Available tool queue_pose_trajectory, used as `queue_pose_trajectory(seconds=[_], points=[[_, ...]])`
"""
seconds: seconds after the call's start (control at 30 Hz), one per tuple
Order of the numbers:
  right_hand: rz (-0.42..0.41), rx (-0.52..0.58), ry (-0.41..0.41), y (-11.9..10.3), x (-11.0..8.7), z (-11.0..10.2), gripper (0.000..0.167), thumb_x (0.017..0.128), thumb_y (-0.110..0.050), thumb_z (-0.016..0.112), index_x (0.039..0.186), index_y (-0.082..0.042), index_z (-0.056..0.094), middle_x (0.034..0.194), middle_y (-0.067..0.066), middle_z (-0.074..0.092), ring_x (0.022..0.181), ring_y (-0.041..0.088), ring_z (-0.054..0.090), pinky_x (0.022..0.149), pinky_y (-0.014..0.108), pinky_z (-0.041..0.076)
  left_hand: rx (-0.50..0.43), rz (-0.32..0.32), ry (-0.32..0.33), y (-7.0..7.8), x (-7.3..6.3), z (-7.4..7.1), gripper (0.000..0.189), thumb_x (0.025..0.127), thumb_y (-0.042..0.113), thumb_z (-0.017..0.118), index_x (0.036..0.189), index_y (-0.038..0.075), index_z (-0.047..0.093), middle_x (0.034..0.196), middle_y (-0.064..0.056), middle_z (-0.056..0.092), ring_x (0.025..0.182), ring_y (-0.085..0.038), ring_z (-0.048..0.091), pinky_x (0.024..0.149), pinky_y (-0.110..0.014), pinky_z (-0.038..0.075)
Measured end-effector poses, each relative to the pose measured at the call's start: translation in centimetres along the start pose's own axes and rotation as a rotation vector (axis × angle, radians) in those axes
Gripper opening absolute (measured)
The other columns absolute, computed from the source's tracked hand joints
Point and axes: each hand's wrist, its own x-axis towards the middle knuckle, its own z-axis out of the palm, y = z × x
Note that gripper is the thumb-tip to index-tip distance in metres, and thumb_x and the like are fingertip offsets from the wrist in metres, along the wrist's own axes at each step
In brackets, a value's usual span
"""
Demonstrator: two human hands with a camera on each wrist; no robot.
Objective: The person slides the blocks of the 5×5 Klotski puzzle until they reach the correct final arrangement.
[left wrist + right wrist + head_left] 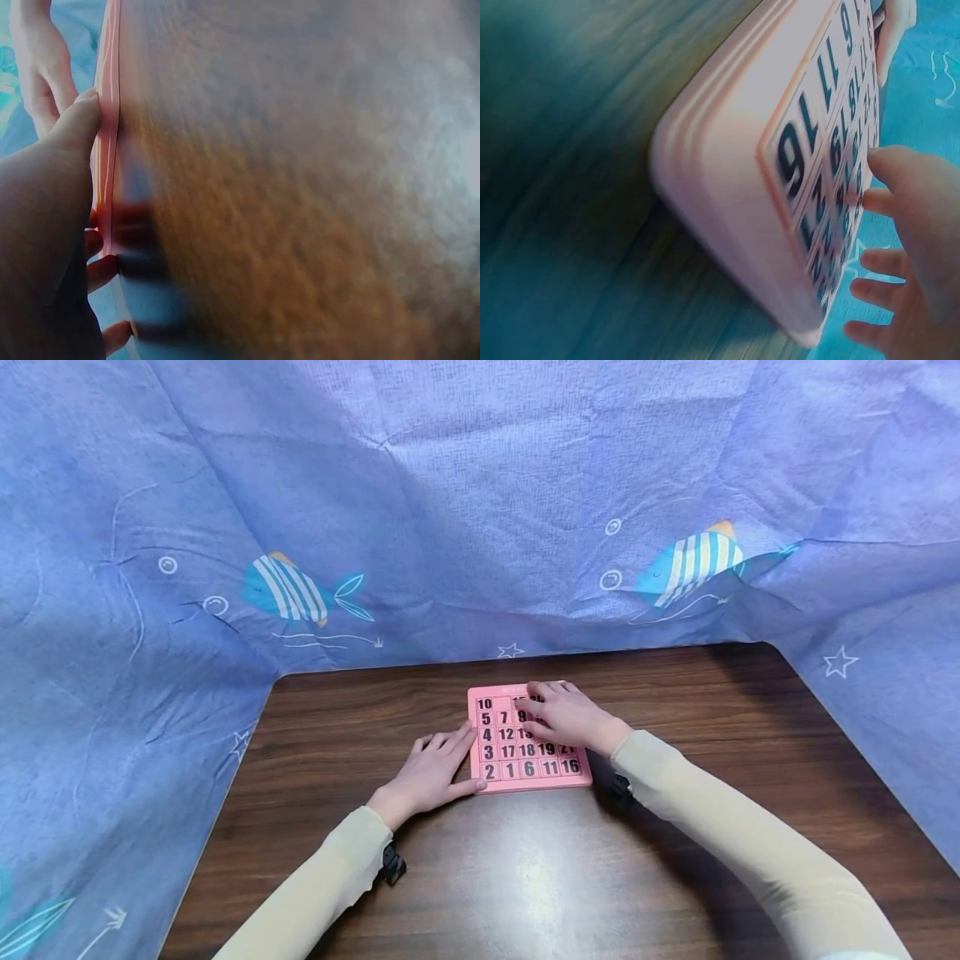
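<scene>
A pink number sliding puzzle (536, 783) lies flat on the table, its square tiles printed with black numbers. The top row shows a blank space beside the 10. My left hand (431, 772) rests at the puzzle's left side, fingers extended along the edge and thumb at the near left corner. Over the upper right tiles is my right hand (570, 714), its bent fingertips on the tiles and hiding several numbers. In the right wrist view, the fingers (885, 295) are spread and loosely bent above the number face. The left wrist view shows the thumb (79, 120) against the puzzle's side.
The dark wood-grain table (517, 877) extends around the puzzle, with a bright reflection near its front. A blue curtain (480, 510) with fish drawings hangs behind and at the sides. Black wrist devices (392, 864) sit at the cream sleeves (750, 839).
</scene>
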Motion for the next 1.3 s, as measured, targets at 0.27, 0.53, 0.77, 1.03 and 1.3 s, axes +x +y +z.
queue_pose_trajectory(seconds=[0.27, 0.53, 0.77, 1.03, 1.3], points=[[-0.002, -0.003, -0.088, -2.3, 2.2, 0.2, 0.053, 0.107, -0.041, 0.055, 0.155, -0.018, 0.053, 0.154, 0.022, 0.049, 0.143, 0.040, 0.045, 0.116, 0.060, 0.034, 0.004, -0.005, -0.011, 0.3, 0.0, 0.3, 0.091, 0.100, 0.066, 0.053, 0.167, 0.013, 0.023, 0.174, -0.005, 0.022, 0.147, -0.032, 0.039, 0.112, -0.057, 0.031], [0.033, 0.000, -0.133, -2.4, 2.2, 0.2, 0.054, 0.108, -0.043, 0.051, 0.158, -0.022, 0.049, 0.158, 0.023, 0.044, 0.147, 0.041, 0.041, 0.117, 0.062, 0.031, -0.001, -0.009, -0.002, 0.4, -0.1, 0.2, 0.091, 0.100, 0.066, 0.054, 0.167, 0.013, 0.025, 0.173, -0.005, 0.023, 0.146, -0.032, 0.039, 0.112, -0.058, 0.032], [0.035, 0.009, -0.086, -1.1, 1.1, -0.2, 0.052, 0.107, -0.041, 0.056, 0.154, -0.020, 0.054, 0.154, 0.026, 0.047, 0.144, 0.043, 0.043, 0.113, 0.065, 0.033, -0.003, -0.016, -0.008, 0.1, -0.1, -0.1, 0.091, 0.100, 0.066, 0.054, 0.167, 0.013, 0.023, 0.173, -0.006, 0.021, 0.147, -0.034, 0.038, 0.112, -0.059, 0.031], [-0.063, 0.020, -0.099, -2.3, 1.2, 0.1, 0.054, 0.107, -0.044, 0.055, 0.156, -0.023, 0.052, 0.157, 0.022, 0.045, 0.145, 0.039, 0.043, 0.114, 0.063, 0.034, 0.000, -0.003, 0.005, 0.2, -0.2, -0.2, 0.091, 0.100, 0.065, 0.054, 0.167, 0.011, 0.024, 0.173, -0.008, 0.023, 0.146, -0.034, 0.039, 0.112, -0.058, 0.031], [-0.060, -0.012, -0.121, -3.0, 1.8, -0.1, 0.052, 0.108, -0.045, 0.053, 0.156, -0.026, 0.052, 0.159, 0.021, 0.042, 0.146, 0.040, 0.041, 0.114, 0.062, 0.034, -0.002, 0.009, 0.017, 0.2, -0.2, -0.2, 0.090, 0.100, 0.063, 0.056, 0.166, 0.009, 0.027, 0.172, -0.009, 0.024, 0.145, -0.035, 0.040, 0.111, -0.059, 0.032]])
